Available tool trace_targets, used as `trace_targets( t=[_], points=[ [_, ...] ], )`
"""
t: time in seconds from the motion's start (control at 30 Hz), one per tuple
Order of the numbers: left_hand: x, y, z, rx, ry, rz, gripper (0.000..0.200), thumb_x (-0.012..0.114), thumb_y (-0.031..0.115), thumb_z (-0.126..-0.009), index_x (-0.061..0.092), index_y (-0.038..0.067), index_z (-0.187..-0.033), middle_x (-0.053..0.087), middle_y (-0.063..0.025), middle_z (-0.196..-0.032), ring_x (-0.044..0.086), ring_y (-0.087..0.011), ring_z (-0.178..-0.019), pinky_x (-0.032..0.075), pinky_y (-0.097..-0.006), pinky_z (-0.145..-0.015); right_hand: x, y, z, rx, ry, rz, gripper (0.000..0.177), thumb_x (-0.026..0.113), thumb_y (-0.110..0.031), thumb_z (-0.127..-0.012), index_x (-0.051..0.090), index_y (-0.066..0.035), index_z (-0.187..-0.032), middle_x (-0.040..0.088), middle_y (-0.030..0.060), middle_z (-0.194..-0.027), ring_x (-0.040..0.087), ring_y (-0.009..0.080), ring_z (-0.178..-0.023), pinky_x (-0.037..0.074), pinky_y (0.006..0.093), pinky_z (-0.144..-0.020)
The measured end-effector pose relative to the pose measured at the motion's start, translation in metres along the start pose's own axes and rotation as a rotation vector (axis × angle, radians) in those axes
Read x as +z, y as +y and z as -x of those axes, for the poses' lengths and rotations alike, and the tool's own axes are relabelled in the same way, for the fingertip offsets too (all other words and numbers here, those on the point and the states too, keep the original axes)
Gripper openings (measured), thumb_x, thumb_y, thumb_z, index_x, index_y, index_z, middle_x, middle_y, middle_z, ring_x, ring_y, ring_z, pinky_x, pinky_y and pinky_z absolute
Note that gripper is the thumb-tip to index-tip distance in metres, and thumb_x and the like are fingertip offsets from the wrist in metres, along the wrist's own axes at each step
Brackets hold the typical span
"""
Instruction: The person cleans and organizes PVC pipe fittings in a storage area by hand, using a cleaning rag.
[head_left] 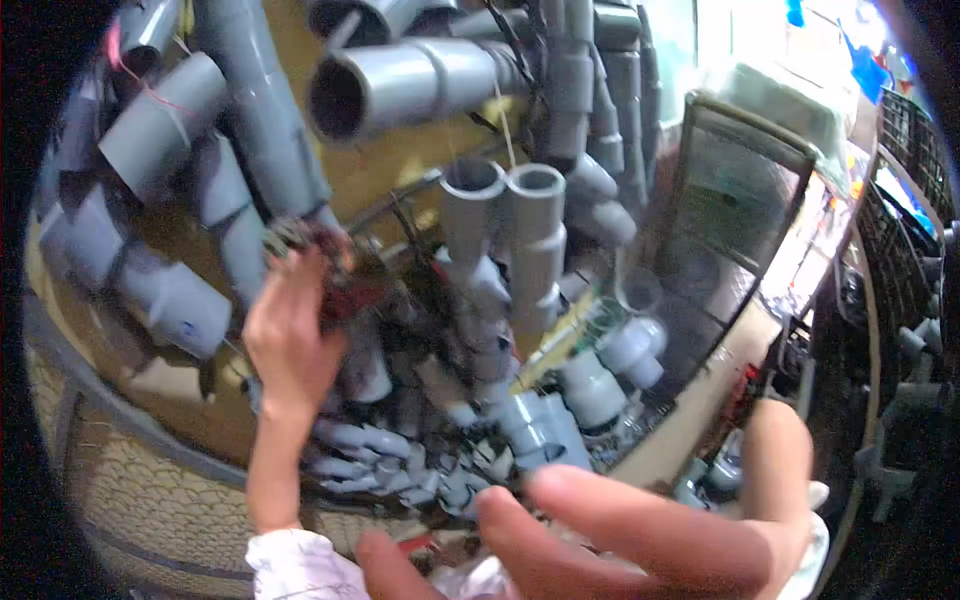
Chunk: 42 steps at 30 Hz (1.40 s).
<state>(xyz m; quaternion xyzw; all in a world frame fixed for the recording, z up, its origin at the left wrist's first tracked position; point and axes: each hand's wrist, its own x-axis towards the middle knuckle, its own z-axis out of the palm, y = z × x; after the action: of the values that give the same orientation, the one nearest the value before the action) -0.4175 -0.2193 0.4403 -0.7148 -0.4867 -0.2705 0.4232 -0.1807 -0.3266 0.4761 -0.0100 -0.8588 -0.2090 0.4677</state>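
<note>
Amid fittings [535, 240], left fingers [305, 275] touch a reddish tangle [350, 300].

One head-worn view only — faces forward and down, wide-angle, close on grey pipe fittings [530, 250]; right hand [640, 540] nearly at lens.

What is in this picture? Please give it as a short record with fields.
Setting: grey pipe fittings hung close together
Left hand: raised, fingertips on a dark reddish bundle among the fittings
Right hand: near the camera, fingers spread, nothing clearly held
Lower middle: heap of small grey elbows
Right side: framed mesh panel
</note>
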Motion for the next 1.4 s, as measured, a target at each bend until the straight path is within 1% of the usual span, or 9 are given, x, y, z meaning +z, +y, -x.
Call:
trace_targets(
  t=[0.23,0.4,0.6,0.8,0.93,1.07,1.27,1.33,1.4],
  points=[
    [-0.018,0.01,0.003,-0.045,-0.19,0.187,0.049,0.052,0.003,-0.048,0.054,-0.003,-0.096,0.054,-0.0181,-0.101,0.052,-0.0326,-0.093,0.042,-0.0373,-0.081,-0.033,-0.005,0.022,0.294,0.079,0.269,0.026,0.048,-0.042,-0.08,0.062,-0.024,-0.092,0.059,-0.0064,-0.074,0.055,0.0086,-0.077,0.036,0.0284,-0.055],
    [-0.028,0.019,-0.002,-0.008,-0.107,0.582,0.041,0.052,0.005,-0.049,0.058,0.001,-0.089,0.059,-0.0148,-0.08,0.057,-0.0317,-0.072,0.045,-0.0361,-0.066,-0.052,0.026,0.048,-0.233,0.043,-0.01,0.022,0.047,-0.031,-0.083,0.061,-0.014,-0.08,0.061,0.0005,-0.072,0.055,0.0129,-0.059,0.044,0.0247,-0.061],
    [-0.044,0.065,-0.015,0.233,-0.378,1.177,0.045,0.061,0.004,-0.054,0.055,0.001,-0.098,0.059,-0.0145,-0.088,0.06,-0.0271,-0.076,0.049,-0.0309,-0.061,-0.004,0.023,0.104,0.538,0.159,-0.517,0.063,0.075,-0.022,-0.061,0.043,-0.003,-0.111,0.055,0.0144,-0.089,0.056,0.0254,-0.071,0.043,0.0327,-0.06],
    [-0.031,0.091,-0.018,0.359,-0.615,1.42,0.034,0.061,0.008,-0.068,0.052,0.002,-0.1,0.057,-0.0139,-0.086,0.059,-0.0263,-0.07,0.048,-0.0284,-0.06,0.03,0.014,0.14,0.764,0.219,-0.44,0.022,0.069,-0.015,-0.063,0.055,0.0,-0.072,0.049,0.0123,-0.064,0.048,0.0275,-0.057,0.038,0.0318,-0.052],
    [-0.032,0.081,-0.018,0.31,-0.658,1.305,0.025,0.059,0.007,-0.071,0.056,0.001,-0.096,0.059,-0.0132,-0.078,0.059,-0.0249,-0.065,0.047,-0.0291,-0.058,0.014,0.025,0.149,0.924,0.104,-0.482,0.016,0.061,-0.009,-0.07,0.054,0.003,-0.079,0.05,0.0127,-0.068,0.049,0.0262,-0.059,0.039,0.03,-0.054],
    [-0.034,0.076,-0.016,0.127,-0.445,1.212,0.011,0.06,0.004,-0.071,0.062,0.0,-0.08,0.06,-0.0103,-0.066,0.059,-0.0178,-0.057,0.046,-0.0251,-0.052,0.007,0.027,0.168,1.259,0.637,-0.664,0.021,0.054,-0.014,-0.077,0.051,0.001,-0.091,0.054,0.0083,-0.086,0.05,0.016,-0.077,0.039,0.0258,-0.072],
    [-0.048,0.062,0.017,-0.232,-0.182,1.408,0.007,0.055,-0.002,-0.073,0.057,-0.003,-0.079,0.06,-0.0109,-0.063,0.06,-0.0167,-0.054,0.049,-0.0246,-0.05,-0.015,0.092,0.175,1.051,1.631,-0.297,0.037,0.05,-0.017,-0.078,0.043,0.003,-0.109,0.047,0.0173,-0.107,0.046,0.0263,-0.099,0.035,0.0354,-0.087],
    [-0.054,0.057,0.028,-0.151,-0.069,1.422,0.005,0.054,-0.001,-0.073,0.057,-0.003,-0.077,0.06,-0.0112,-0.062,0.059,-0.0168,-0.051,0.049,-0.0252,-0.048,-0.025,0.123,0.165,0.916,0.792,1.183,0.039,0.049,-0.003,-0.074,0.041,0.005,-0.112,0.043,0.0208,-0.113,0.044,0.0307,-0.101,0.032,0.0388,-0.09],
    [-0.064,0.051,0.036,-0.067,-0.01,1.37,0.011,0.051,0.006,-0.079,0.056,-0.003,-0.081,0.06,-0.0111,-0.068,0.059,-0.016,-0.057,0.048,-0.0249,-0.054,-0.037,0.167,0.144,0.925,0.758,1.233,0.044,0.046,0.005,-0.071,0.037,0.007,-0.114,0.04,0.0237,-0.115,0.043,0.0339,-0.102,0.031,0.041,-0.09]
  ],
)
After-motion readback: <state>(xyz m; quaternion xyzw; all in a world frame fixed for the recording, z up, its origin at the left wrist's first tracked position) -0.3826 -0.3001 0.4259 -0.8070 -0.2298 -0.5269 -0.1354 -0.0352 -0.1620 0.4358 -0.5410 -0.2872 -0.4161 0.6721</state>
